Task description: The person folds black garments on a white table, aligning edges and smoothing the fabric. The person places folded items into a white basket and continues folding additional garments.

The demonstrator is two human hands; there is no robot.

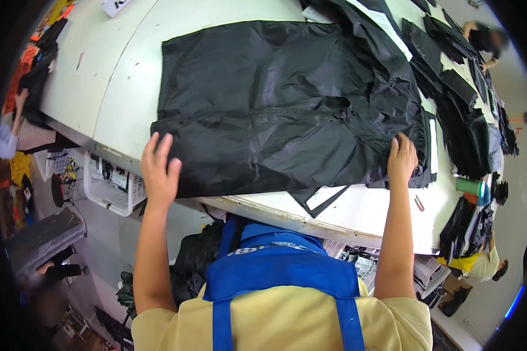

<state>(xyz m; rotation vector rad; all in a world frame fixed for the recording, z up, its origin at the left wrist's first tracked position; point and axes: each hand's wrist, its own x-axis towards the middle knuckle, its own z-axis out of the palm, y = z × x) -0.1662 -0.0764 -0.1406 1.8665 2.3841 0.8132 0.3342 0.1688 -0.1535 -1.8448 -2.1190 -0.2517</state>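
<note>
A large black garment (257,88) of thin, shiny cloth lies spread and folded over on the white table in front of me. A lengthwise fold or seam crosses its middle, and the right end is gathered and wrinkled. At its near left corner is my left hand (161,172), thumb and fingers spread apart, the fingertips touching the edge. My right hand (402,161) is at the near right end, fingers bent close together on the bunched cloth. A dark pointed strip of cloth (316,202) with a white piece on it pokes out below the near edge.
The white table (129,76) curves around me. Stacks of black cut cloth (465,128) lie to the right, beside a green thread spool (471,187) and a small metal tool (419,203). A white basket (108,190) stands below the left edge. Other people (489,266) work around the table.
</note>
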